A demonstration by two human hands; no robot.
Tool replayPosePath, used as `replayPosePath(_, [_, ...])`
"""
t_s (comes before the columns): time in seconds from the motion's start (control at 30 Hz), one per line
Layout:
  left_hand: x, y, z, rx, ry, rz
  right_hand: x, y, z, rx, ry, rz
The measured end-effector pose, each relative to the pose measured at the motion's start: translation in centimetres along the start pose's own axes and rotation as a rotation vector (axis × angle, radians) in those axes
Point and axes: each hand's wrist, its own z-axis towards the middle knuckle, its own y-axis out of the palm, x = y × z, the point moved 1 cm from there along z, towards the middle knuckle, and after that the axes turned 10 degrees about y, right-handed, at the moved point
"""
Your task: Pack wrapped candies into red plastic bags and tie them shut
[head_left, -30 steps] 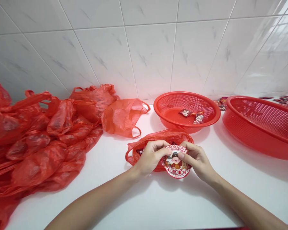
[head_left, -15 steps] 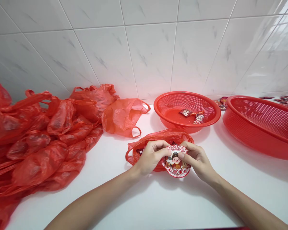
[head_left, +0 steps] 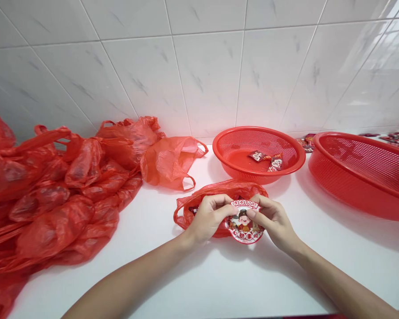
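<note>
Both left hand and right hand pinch the round card (its lower rim now slightly higher, so handling continues) in front of the red bag, toward the front edge of the table

The round card you hold near the centre looks like smooth printed paper. Under it, the open bag is thin, crinkled plastic, like your bag pile at the left. Your baskets, right, are perforated plastic; glossy wall tiles meet a smooth white bench.
</note>
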Motion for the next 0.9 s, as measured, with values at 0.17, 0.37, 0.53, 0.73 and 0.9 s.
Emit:
replayPosePath(0.17, [-0.22,0.00,0.05,-0.003,0.031,0.003,-0.09,0.03,0.01,0.004,0.000,0.006])
replayPosePath(0.37, [-0.56,-0.02,0.07,-0.002,0.043,0.002,-0.05,0.06,0.01,-0.003,-0.011,0.000])
replayPosePath(0.53, [-0.59,0.05,0.12,0.006,0.043,-0.015,-0.14,0.21,-0.09,-0.020,-0.020,-0.008])
replayPosePath(0.73, [-0.43,0.14,0.08,0.003,0.032,-0.025,0.07,0.14,-0.10,-0.037,-0.026,0.004])
replayPosePath(0.9, [-0.47,0.12,0.09,0.006,0.030,-0.031,0.14,0.10,-0.04,-0.047,-0.051,-0.009])
